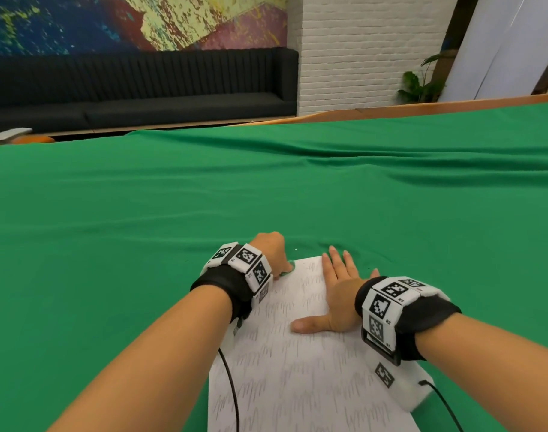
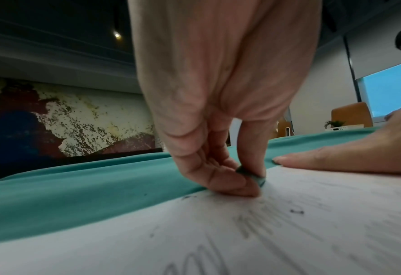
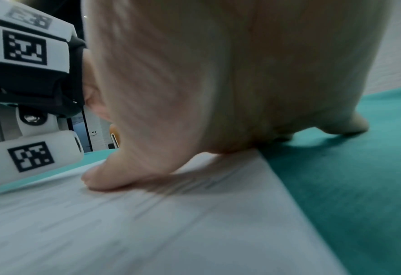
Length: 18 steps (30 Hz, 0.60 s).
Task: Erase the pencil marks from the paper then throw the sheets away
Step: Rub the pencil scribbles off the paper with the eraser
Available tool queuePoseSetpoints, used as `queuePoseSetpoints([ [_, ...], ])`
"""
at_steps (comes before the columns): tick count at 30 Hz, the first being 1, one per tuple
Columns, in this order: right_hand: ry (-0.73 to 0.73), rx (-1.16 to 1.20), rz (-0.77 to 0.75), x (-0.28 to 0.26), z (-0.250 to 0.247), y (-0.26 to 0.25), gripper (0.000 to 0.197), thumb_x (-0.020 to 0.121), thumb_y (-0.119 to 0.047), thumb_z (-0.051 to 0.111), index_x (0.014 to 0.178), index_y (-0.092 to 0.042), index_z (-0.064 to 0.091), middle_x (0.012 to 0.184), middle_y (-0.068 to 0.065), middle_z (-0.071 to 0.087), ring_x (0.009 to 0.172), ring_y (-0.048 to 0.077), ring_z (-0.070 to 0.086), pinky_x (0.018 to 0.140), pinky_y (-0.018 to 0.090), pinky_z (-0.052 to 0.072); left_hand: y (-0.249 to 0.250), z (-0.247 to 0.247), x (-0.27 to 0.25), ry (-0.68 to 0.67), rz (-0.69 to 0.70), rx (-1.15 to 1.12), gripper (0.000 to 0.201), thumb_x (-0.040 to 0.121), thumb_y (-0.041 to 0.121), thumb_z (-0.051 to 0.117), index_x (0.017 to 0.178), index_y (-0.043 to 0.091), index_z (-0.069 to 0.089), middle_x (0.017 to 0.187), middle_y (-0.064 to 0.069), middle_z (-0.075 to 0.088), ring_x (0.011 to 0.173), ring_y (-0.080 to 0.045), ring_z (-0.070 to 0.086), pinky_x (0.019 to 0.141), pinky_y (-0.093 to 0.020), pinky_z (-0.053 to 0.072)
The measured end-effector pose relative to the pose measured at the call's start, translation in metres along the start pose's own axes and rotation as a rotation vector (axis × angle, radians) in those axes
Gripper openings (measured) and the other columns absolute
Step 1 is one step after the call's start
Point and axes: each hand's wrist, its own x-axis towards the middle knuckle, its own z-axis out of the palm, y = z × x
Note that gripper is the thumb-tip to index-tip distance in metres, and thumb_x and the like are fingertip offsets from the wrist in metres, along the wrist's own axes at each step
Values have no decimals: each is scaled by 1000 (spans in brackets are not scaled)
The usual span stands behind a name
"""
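erasing at far-left corner of pencilled paper (image 1: pixel 297 353), rest of sheet still covered in marks

paper lying flat on green cloth (image 1: pixel 110 213), near edge at 6 o'clock, far edge at 12. small green eraser (image 2: pixel 253 175) pinched in left hand (image 1: pixel 271 252), touching paper at about 11 o'clock. right hand (image 1: pixel 338 294) flat, fingers straight, pressing down at 1 o'clock, grasping nothing. advisable: short strokes away from the pinning hand, light pressure near the edge to avoid creasing or tearing, pinning hand shifted close beside each new patch; working row by row toward 6 o'clock; crumbs brushed off before binning.
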Motion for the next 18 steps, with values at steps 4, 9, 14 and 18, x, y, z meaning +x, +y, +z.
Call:
queuePoseSetpoints([
  [4,13,9,-44,-8,-1,8,151,51,-98,47,149,-12,-28,155,1,-39,148,26,-22,115,68,5,1,-1,-1,-8,-10,12,28,93,25,65,102,0,68,99,-15,73,93,-26,68,89,-37,55],
  [9,-8,-31,-7,-10,0,14,149,49,-100,43,149,-17,-29,154,1,-41,147,24,-25,111,73,3,1,-7,-2,-24,13,-14,25,92,23,67,104,1,69,92,-11,70,90,-24,68,88,-35,56],
  [14,-7,-20,-2,-3,5,16,150,46,-102,43,149,-20,-30,153,-1,-42,146,22,-29,111,72,-3,15,-10,7,-32,115,-38,15,88,19,72,94,7,69,101,-12,73,82,-21,67,83,-32,57],
  [18,-15,-12,-9,-3,5,17,149,47,-101,44,149,-20,-30,153,-1,-42,145,22,-30,110,73,-4,23,-2,13,-79,162,-92,13,88,21,74,85,12,65,94,-11,74,68,-15,64,78,-28,56],
])
